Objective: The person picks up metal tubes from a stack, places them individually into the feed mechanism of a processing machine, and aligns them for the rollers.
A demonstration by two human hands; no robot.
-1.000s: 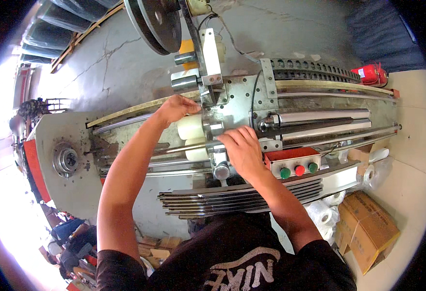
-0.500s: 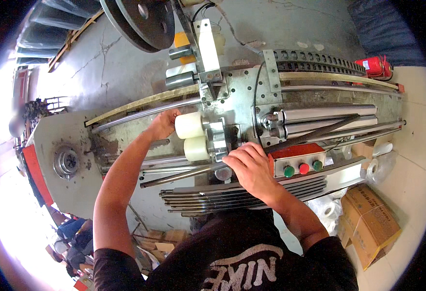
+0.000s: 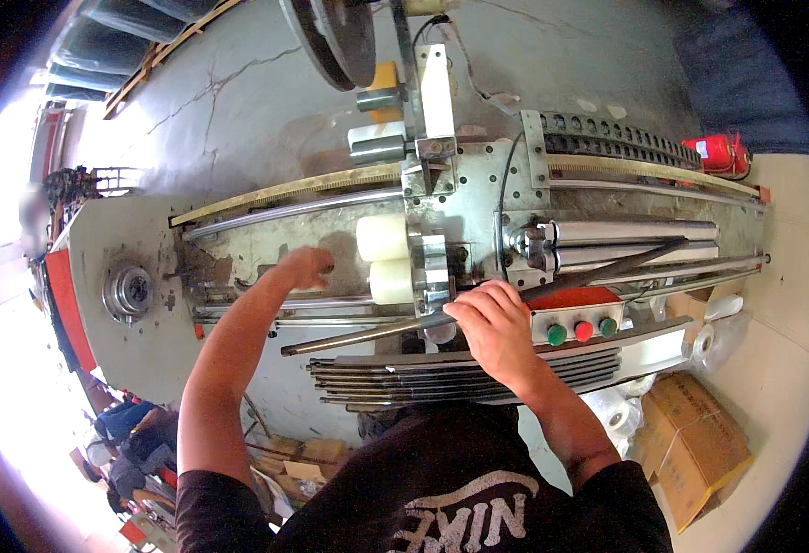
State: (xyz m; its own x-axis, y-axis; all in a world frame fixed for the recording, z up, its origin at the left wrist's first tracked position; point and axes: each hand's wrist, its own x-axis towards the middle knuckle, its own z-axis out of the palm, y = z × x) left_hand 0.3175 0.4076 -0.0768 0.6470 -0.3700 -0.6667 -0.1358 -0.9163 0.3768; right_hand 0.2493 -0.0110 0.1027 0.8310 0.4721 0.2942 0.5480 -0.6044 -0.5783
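Note:
My right hand (image 3: 492, 323) is wrapped round a long rod (image 3: 358, 337), bare metal at its left part and dark on its right part. The rod lies slantwise across the machine's near side, its right end higher in the picture. Left of two cream-white rollers (image 3: 383, 238) my left hand (image 3: 305, 269) hovers over the machine bed, apart from them. Its fingers look bent but are smeared by motion, so whether they hold anything is unclear. A bright metal block (image 3: 435, 272) stands right beside the rollers.
Several thin dark rods (image 3: 460, 373) lie side by side along the near edge. A red control box with buttons (image 3: 581, 330) sits right of my right hand. Polished twin cylinders (image 3: 635, 235) lie behind it. A cardboard box (image 3: 690, 442) and a red extinguisher (image 3: 722, 152) stand at right.
My left hand has moved away from the rollers, leftward and nearer to me. My right hand keeps its hold on the rod. The view has shifted, and the rollers appear farther right.

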